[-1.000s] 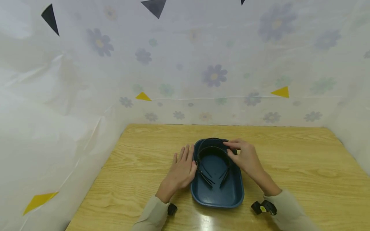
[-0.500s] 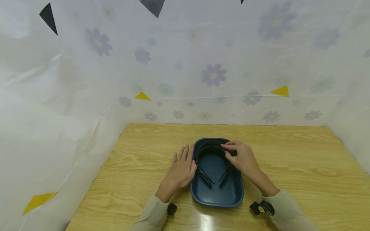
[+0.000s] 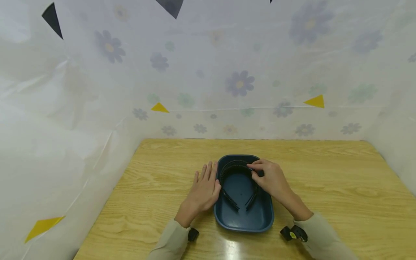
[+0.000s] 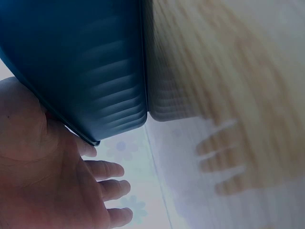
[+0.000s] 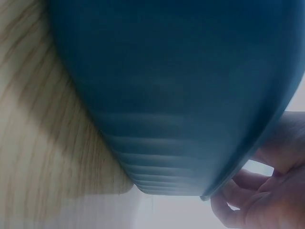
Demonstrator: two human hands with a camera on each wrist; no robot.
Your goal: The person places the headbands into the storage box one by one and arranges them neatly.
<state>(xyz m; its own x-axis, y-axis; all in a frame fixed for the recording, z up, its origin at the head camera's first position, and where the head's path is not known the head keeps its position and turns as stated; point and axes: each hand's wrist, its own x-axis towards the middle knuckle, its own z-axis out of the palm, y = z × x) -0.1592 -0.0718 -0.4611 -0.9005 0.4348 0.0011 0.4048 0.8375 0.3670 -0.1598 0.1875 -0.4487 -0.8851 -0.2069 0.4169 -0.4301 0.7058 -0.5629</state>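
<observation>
Several black headbands (image 3: 231, 200) lie nested inside a dark blue rectangular tray (image 3: 243, 224), their curved tops toward the back and their ends toward the front. My right hand (image 3: 273, 178) reaches over the tray's right rim and pinches the upper right of a headband between thumb and fingers. Along the left rim lies my left hand (image 3: 203, 192), fingers straight, its thumb side against the tray. From the left wrist view, the left hand (image 4: 57, 176) shows beside the ribbed tray wall (image 4: 112, 81). In the right wrist view the tray wall (image 5: 167, 95) hides the headbands, with curled fingers (image 5: 238, 198) at the rim.
The tray stands on a wood-grain table (image 3: 169, 162). Behind it hangs a pale flowered sheet (image 3: 201, 90) with yellow and black triangles. Black wrist devices (image 3: 294, 234) sit at both sleeves.
The back headband's arch has come down and forward against the others, so the stack looks tighter. My right hand has shifted slightly left with it; the left hand stays at the rim.
</observation>
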